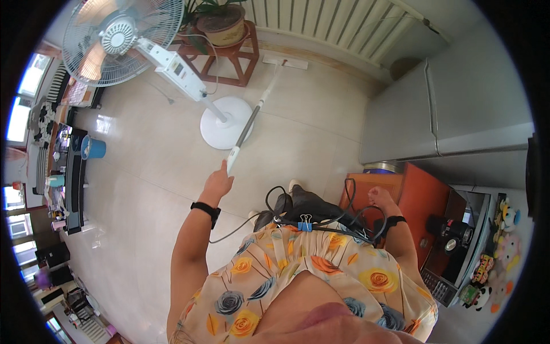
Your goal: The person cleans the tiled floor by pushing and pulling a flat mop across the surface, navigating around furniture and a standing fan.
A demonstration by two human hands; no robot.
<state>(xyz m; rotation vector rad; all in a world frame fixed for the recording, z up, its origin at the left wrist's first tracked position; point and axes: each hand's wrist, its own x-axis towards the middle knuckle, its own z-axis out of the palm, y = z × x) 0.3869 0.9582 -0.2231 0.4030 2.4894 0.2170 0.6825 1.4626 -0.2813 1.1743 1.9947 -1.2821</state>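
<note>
My left hand (219, 180) is closed round the white lower end of a flat mop's pole (248, 124), its forefinger stretched along the handle. The pole runs away from me over the fan's round white base to the white mop head (285, 62), which lies on the tiled floor by the radiator. My right hand (380, 196) hangs beside an orange-red wooden cabinet (425, 185), fingers curled, with nothing seen in it. Black cables and a blue binder clip (305, 226) are at my waist.
A standing fan (180, 73) is ahead on the left, beside a wooden plant stand (247, 56) with potted plants. A grey refrigerator (399, 116) stands right, near a microwave oven (451, 258) with a camera on it. A blue bin (93, 147) is far left.
</note>
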